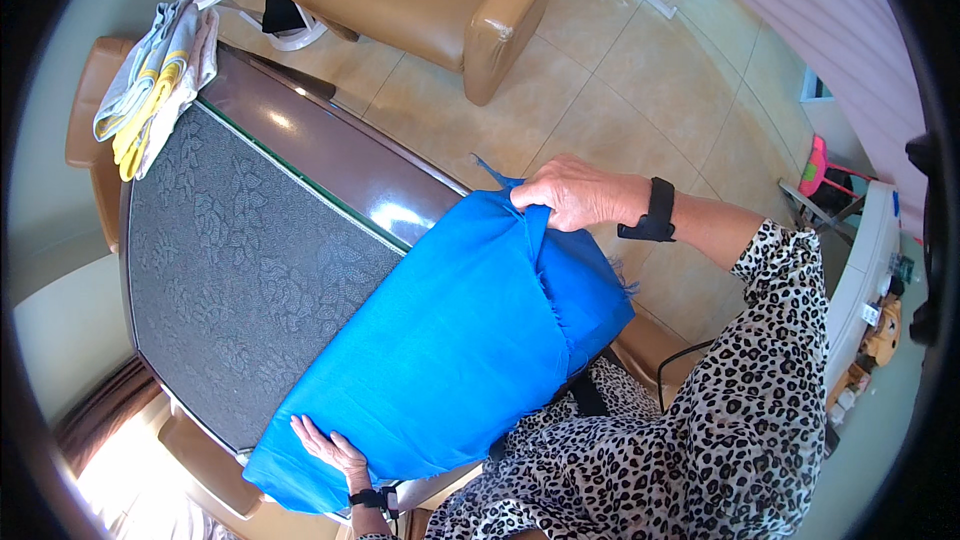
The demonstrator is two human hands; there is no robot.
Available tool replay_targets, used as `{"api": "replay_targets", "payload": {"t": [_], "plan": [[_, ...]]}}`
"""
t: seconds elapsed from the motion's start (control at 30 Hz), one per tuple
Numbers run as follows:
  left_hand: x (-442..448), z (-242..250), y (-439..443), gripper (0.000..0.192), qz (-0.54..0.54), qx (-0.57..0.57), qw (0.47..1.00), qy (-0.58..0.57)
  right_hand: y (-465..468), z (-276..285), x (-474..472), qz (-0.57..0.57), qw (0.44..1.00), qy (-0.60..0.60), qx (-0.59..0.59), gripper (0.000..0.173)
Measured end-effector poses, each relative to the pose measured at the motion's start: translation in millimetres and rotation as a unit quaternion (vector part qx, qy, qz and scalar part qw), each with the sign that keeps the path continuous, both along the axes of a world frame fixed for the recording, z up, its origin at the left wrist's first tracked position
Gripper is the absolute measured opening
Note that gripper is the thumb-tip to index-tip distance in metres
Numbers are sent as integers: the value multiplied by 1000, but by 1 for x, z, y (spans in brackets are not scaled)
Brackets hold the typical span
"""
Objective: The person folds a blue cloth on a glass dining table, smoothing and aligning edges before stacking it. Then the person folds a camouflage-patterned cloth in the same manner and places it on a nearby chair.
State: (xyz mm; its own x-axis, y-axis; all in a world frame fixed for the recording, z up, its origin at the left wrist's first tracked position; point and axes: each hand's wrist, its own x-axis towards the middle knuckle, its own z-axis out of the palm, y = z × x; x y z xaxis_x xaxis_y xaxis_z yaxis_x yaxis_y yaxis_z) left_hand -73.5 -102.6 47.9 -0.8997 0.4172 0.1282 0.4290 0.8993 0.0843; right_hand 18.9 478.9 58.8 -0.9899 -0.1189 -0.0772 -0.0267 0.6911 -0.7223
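A bright blue cloth [420, 330] with frayed edges covers the near part of the table and hangs over its edge. My right hand [574, 191] grips a bunched part of it near the far right corner, fingers closed on the fabric. Flat on the cloth near its left end lies my left hand [330, 446], fingers extended and slightly apart. A dark grey leaf-patterned table mat [247, 255] shows beyond the blue fabric. What lies beneath the cloth is hidden.
Folded grey, yellow and pale cloths [154, 82] hang over the table's far end. The glossy brown tabletop [330, 142] borders the mat. A tan armchair [405, 0] stands beyond, on the tiled floor [600, 105]. A pink-handled item [814, 165] stands at right.
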Motion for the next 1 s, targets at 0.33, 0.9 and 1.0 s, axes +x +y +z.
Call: {"api": "replay_targets", "payload": {"t": [0.33,0.9,1.0], "plan": [[-7,2,2,61,-6,-7,1000,3,10,-15,-5,43,985,160,47,16],[-7,4,12,65,-2,10,1000,2,21,-34,32,10,986,107,124,18],[-8,5,11,65,-4,12,1000,4,24,-46,33,1,979,154,131,16]]}}
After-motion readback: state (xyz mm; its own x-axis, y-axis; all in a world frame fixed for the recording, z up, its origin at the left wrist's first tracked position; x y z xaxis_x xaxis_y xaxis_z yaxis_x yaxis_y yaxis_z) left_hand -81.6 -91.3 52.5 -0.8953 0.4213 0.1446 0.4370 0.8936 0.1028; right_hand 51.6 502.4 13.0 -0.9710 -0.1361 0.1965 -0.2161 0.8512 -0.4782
